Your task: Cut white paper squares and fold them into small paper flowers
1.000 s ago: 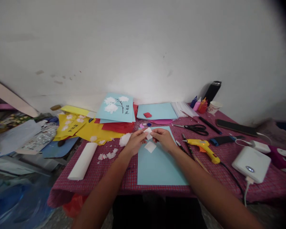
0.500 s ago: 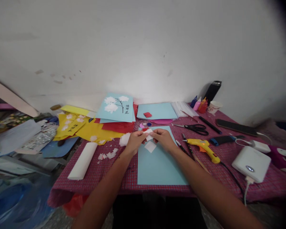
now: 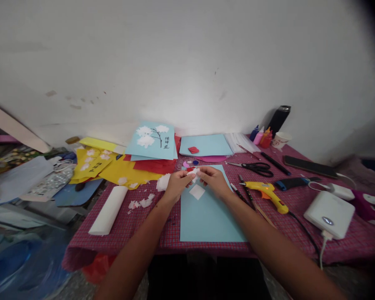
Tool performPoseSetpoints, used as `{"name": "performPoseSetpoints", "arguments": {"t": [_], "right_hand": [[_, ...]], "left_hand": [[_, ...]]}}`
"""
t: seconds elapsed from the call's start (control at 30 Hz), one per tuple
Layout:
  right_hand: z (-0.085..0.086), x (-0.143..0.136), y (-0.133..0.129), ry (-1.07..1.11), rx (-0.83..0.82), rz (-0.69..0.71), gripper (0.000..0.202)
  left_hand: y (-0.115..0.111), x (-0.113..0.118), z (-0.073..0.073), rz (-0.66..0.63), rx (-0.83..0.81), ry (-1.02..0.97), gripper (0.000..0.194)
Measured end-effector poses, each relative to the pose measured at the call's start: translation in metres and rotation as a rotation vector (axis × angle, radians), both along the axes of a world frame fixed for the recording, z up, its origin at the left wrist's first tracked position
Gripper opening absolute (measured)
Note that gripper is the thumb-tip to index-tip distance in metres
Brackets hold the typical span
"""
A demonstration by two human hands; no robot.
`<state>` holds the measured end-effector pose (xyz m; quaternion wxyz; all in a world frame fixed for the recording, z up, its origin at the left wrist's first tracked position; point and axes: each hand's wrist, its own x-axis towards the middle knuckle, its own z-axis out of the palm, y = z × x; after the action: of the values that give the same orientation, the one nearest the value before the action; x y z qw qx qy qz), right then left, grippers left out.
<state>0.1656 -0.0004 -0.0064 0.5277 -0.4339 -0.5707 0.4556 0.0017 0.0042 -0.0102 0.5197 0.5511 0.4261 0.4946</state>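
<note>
Between my fingertips is a small piece of white paper (image 3: pixel 193 172), bent or crumpled along its edges. My left hand (image 3: pixel 178 184) pinches it from the left, and my right hand (image 3: pixel 213 179) grips its right side. Both hands are over the top part of a light blue sheet (image 3: pixel 208 221). On that sheet, just below the fingers, lies a flat white square of paper (image 3: pixel 196 191), turned like a diamond. Beside my left hand is a wad of white tissue (image 3: pixel 163 182), partly hidden by the hand.
A yellow glue gun (image 3: pixel 267 192), black scissors (image 3: pixel 253 168) and a white power bank (image 3: pixel 329 214) lie to the right. Leftward are a white paper roll (image 3: pixel 108 211) and torn scraps (image 3: pixel 142 203). A blue card with white blossoms (image 3: pixel 151 141) leans at the back, near paint bottles (image 3: pixel 260 135).
The white paper piece was flat and square between my fingers; now it is folded or crumpled. My right hand has turned slightly. The square on the blue sheet has not moved.
</note>
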Motion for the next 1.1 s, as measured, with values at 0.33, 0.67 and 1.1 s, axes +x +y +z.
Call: {"name": "performPoseSetpoints", "arguments": {"t": [0.33, 0.67, 1.1], "right_hand": [[-0.006, 0.003, 0.004, -0.005, 0.035, -0.045, 0.016], [0.005, 0.0, -0.01, -0.286, 0.367, 0.027, 0.006], [0.001, 0.001, -0.009, -0.441, 0.515, 0.014, 0.017]], "left_hand": [[0.002, 0.0, -0.001, 0.042, -0.002, -0.034, 0.037], [0.005, -0.002, 0.002, 0.09, -0.138, -0.238, 0.035], [0.003, -0.001, 0.005, 0.129, -0.09, -0.31, 0.034]]}}
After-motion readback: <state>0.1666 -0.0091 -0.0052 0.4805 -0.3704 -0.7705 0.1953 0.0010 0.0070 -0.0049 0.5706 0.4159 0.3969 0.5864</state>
